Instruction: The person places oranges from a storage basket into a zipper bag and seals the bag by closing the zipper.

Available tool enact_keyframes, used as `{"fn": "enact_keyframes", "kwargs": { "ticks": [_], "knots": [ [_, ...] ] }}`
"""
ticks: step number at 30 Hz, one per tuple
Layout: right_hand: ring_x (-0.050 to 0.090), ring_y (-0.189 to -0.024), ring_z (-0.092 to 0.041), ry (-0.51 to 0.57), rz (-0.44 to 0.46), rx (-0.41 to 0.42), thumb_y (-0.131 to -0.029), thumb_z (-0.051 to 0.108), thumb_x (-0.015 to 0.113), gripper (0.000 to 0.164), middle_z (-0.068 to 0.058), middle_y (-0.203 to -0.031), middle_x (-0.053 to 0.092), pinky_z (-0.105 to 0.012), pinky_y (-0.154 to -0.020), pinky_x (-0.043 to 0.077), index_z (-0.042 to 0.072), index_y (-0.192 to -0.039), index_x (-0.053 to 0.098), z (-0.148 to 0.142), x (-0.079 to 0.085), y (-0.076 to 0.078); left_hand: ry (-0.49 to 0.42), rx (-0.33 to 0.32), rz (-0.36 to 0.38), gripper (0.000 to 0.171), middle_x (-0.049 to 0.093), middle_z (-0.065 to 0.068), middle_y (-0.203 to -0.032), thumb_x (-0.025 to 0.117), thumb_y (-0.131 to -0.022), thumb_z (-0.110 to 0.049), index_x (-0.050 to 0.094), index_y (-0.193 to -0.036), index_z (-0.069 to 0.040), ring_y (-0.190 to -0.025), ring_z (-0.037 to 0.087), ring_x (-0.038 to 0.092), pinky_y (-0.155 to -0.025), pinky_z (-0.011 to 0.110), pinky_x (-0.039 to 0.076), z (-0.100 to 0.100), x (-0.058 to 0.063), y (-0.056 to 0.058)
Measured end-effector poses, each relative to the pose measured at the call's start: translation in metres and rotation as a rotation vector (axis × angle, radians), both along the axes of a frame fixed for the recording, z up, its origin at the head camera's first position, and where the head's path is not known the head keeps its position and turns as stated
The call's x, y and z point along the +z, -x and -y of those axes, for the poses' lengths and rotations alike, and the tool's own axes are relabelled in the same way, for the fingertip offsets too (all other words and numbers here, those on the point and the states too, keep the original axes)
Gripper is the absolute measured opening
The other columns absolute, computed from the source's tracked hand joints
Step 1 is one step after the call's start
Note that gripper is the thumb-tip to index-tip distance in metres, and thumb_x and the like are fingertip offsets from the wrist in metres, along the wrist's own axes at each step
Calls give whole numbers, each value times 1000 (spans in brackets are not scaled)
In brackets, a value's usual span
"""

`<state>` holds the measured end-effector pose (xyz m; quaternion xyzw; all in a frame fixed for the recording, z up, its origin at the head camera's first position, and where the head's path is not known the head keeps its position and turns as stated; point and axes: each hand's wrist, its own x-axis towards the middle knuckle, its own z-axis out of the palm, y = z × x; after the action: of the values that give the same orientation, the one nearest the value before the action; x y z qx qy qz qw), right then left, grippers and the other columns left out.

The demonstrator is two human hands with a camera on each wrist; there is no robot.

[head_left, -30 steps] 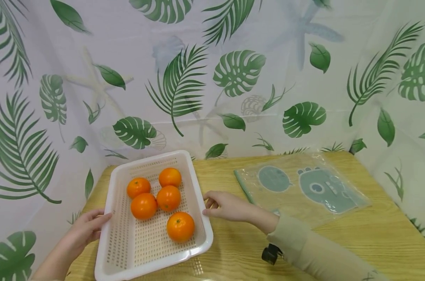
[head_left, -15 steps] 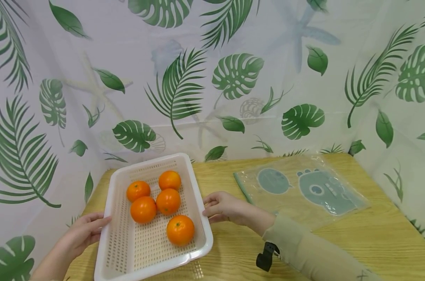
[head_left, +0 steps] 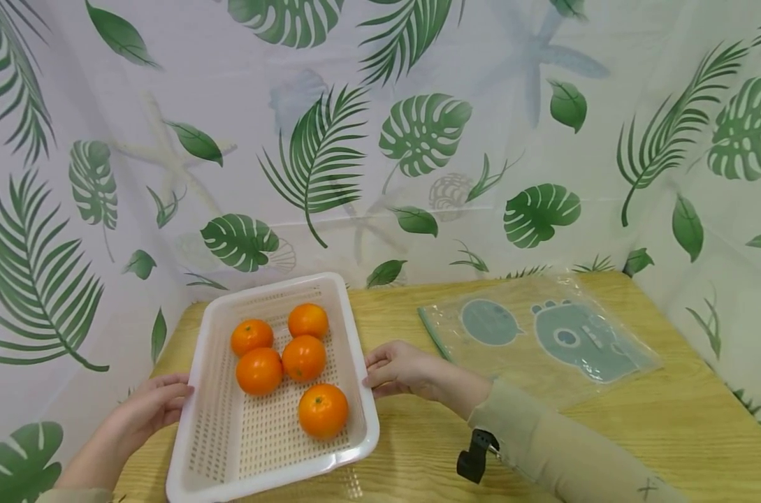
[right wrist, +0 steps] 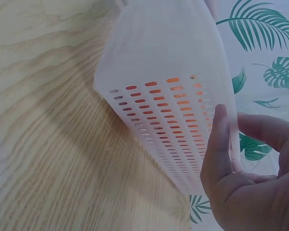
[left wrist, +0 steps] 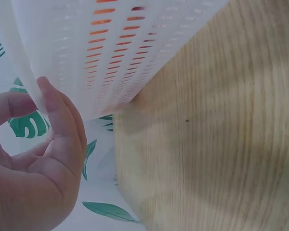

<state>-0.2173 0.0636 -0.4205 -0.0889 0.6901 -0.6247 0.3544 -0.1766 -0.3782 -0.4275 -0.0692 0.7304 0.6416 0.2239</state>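
Observation:
A white plastic basket (head_left: 273, 461) with slotted sides is at the left of the table. Several oranges (head_left: 258, 371) lie inside, most grouped toward the far end and one near the front right corner. My left hand (head_left: 142, 412) pinches the left rim; in the left wrist view, thumb and finger (left wrist: 62, 115) meet the rim from its two sides. On the right rim, my right hand (head_left: 408, 370) does the same, its digits astride the edge in the right wrist view. Orange shows through the slots of the basket wall (right wrist: 168, 110) there.
A clear plastic bag (head_left: 537, 335) with a green edge strip and teal cartoon print lies flat at the right back of the wooden table (head_left: 682, 419). A black strapped device (head_left: 472, 454) hangs by the right sleeve. Leaf-patterned cloth (head_left: 355, 175) stands behind.
The basket has turned slightly, its far end shifting right. The left thumb has drawn back a little toward the rim's outer edge. Both hands stay at the rims, and the bag is where it was.

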Motion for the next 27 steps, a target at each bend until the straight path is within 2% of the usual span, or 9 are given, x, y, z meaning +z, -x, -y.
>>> {"fn": "enact_keyframes", "kwargs": {
  "ticks": [3, 6, 9, 12, 13, 19, 24, 27],
  "knots": [
    [72, -75, -8, 0, 3, -4, -97, -5, 66, 21, -1, -87, 72, -28, -83, 65, -11, -118, 67, 2, 0, 1, -16, -22, -17, 29, 75, -9, -95, 49, -107, -6, 60, -127, 11, -86, 5, 77, -80, 21, 63, 3, 1, 4],
    [72, -74, -8, 6, 2, -10, -97, -6, 66, 21, -1, -86, 72, -30, -85, 65, -11, -117, 67, 4, 1, 0, 8, -43, -36, 36, 75, -9, -96, 53, -107, -8, 55, -132, 18, -87, 4, 76, -81, 21, 63, 7, 3, 9],
    [72, -74, -8, 10, 7, -16, -97, -6, 66, 22, -1, -85, 72, -29, -84, 65, -12, -118, 66, 7, 1, -1, 80, -42, -61, 45, 74, -10, -95, 57, -107, -11, 48, -136, 22, -86, 3, 75, -80, 20, 63, 6, 6, 12],
    [71, -74, -8, 10, 12, -29, -96, -7, 66, 20, -2, -85, 71, -29, -83, 65, -11, -115, 67, 9, 0, -2, 140, -14, -69, 52, 73, -10, -96, 57, -108, -12, 42, -141, 25, -85, 2, 74, -79, 20, 63, 2, 9, 16],
    [71, -74, -9, 9, 13, -31, -96, -7, 66, 20, -2, -85, 71, -29, -84, 65, -11, -115, 67, 9, -1, -2, 179, -1, -75, 57, 72, -11, -96, 57, -108, -12, 36, -144, 28, -84, 1, 73, -79, 20, 62, 0, 10, 16],
    [71, -77, -9, 28, 12, -41, -95, -7, 66, 21, -2, -87, 71, -34, -91, 65, -11, -115, 67, 18, -5, -3, 269, 19, -77, 59, 70, -13, -96, 52, -109, -9, 29, -149, 27, -83, -1, 70, -77, 19, 61, 0, 14, 23],
    [71, -78, -9, 52, 19, -60, -96, -8, 64, 26, -3, -89, 71, -38, -95, 63, -16, -121, 64, 27, -7, -5, 289, 13, -81, 62, 69, -14, -97, 53, -107, -7, 27, -151, 27, -83, -1, 67, -77, 18, 59, 2, 18, 29],
    [71, -80, -11, 59, 21, -76, -96, -9, 65, 32, -6, -93, 73, -37, -93, 64, -18, -126, 61, 32, -9, -7, 311, 21, -76, 62, 68, -15, -98, 55, -106, -7, 28, -152, 25, -83, -1, 66, -76, 18, 59, 3, 22, 32]
  ]
}}
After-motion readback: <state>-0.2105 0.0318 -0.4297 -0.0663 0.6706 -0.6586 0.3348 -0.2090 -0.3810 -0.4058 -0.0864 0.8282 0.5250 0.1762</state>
